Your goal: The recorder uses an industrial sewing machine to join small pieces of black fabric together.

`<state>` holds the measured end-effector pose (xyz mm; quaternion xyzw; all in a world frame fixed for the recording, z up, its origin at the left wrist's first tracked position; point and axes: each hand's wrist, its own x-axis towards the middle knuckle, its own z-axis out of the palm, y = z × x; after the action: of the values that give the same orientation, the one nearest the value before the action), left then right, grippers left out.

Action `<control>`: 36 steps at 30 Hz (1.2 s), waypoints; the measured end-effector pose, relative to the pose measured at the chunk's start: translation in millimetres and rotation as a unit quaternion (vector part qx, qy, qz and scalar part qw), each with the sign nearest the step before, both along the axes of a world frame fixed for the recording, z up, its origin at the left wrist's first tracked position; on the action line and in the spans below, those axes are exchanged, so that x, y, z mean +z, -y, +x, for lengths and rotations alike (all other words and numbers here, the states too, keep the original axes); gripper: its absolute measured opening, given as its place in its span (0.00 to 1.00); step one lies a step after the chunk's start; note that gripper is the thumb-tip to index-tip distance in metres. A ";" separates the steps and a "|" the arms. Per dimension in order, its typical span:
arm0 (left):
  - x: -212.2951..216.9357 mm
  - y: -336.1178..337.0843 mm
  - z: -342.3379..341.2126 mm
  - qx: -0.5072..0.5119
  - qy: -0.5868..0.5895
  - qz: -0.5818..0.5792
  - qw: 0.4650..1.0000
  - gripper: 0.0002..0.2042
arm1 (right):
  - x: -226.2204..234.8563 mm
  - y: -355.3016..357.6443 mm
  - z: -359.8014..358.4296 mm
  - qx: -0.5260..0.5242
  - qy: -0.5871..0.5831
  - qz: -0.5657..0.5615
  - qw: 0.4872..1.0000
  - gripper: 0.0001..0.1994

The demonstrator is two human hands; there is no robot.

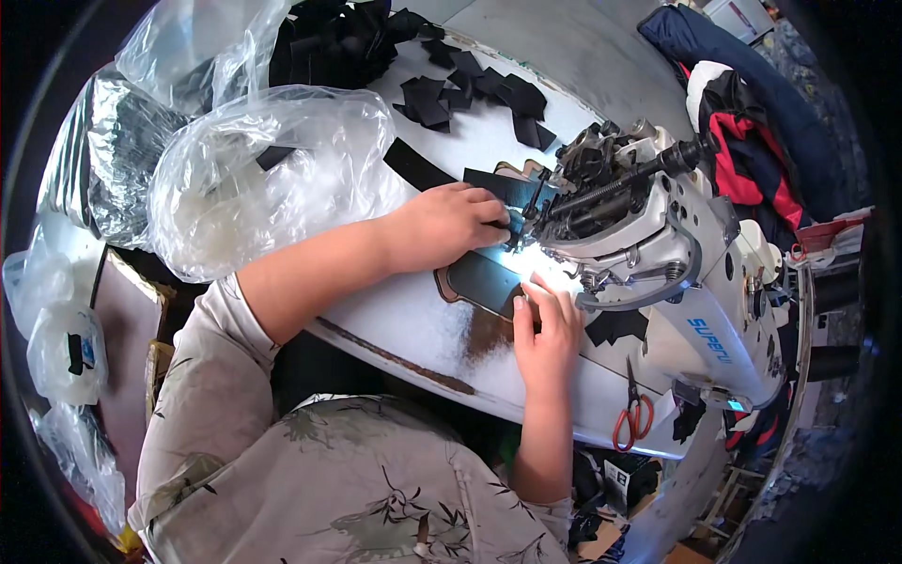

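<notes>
Left hand [449,224] curled, grip indeterminate, right hand [547,334] spread, sewing machine [648,230] obstructing right, clear bag [301,179], black pieces [329,52] on counter [404,310]

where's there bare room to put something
Bare white tabletop: between left forearm and front edge; between right forearm and scissors. Crowded: around left hand and right hand by the sewing machine, and under the plastic bag and black pieces.

Grey floor [554,42] lies beyond the white table [399,324], where bright white light [548,266] pools.

Glossy plastic bag [319,174], matt cloth-like scraps [427,103], smooth painted sewing machine [707,273].
</notes>
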<state>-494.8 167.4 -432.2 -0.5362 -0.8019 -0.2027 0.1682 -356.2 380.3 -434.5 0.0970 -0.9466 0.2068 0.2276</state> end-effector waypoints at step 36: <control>11.8 4.5 33.0 0.005 0.121 -0.047 0.992 0.19 | 18.1 13.4 8.0 0.111 0.074 0.015 0.991 0.25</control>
<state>-461.8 162.9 -420.4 -0.5115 -0.8274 -0.2272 0.0458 -348.2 366.9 -416.4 0.1898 -0.9471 0.2230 0.1314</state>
